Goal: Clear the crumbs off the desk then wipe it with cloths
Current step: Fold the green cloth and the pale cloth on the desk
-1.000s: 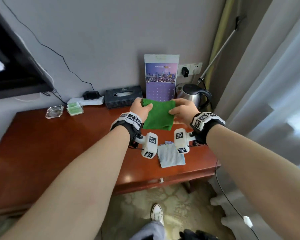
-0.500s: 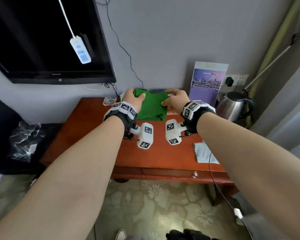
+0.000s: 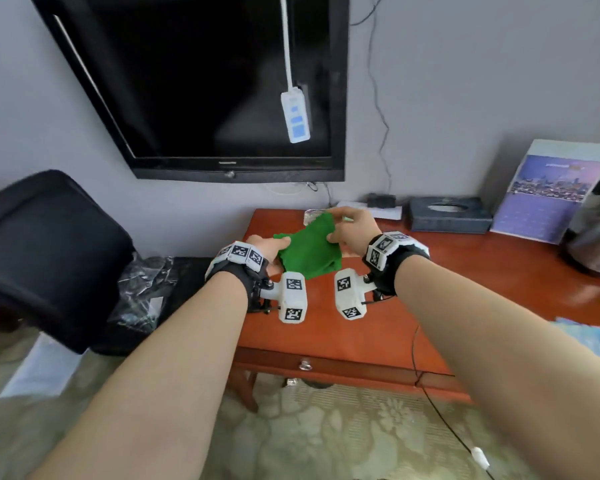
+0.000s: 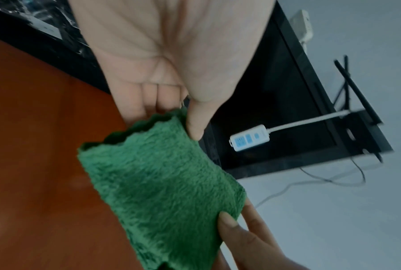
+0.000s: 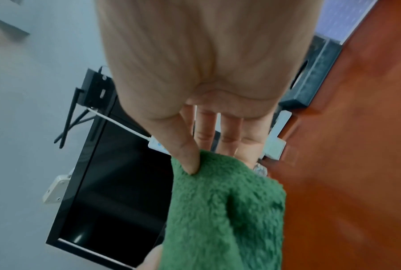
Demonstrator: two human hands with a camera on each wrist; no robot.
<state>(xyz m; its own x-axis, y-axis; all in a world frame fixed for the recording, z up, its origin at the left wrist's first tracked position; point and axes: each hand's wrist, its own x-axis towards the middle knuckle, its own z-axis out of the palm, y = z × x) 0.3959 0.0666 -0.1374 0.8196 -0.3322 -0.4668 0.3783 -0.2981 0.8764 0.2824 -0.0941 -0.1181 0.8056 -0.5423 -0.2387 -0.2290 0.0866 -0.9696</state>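
Above the near left part of the reddish-brown wooden desk, the left hand and right hand each pinch an edge of the folded fluffy green cloth. It looks light, limp and grippy, so edges are likely best held.

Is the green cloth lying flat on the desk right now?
No, both hands hold the green cloth above the desk.

Left hand pinches the green cloth above the desk; right hand pinches its far corner.
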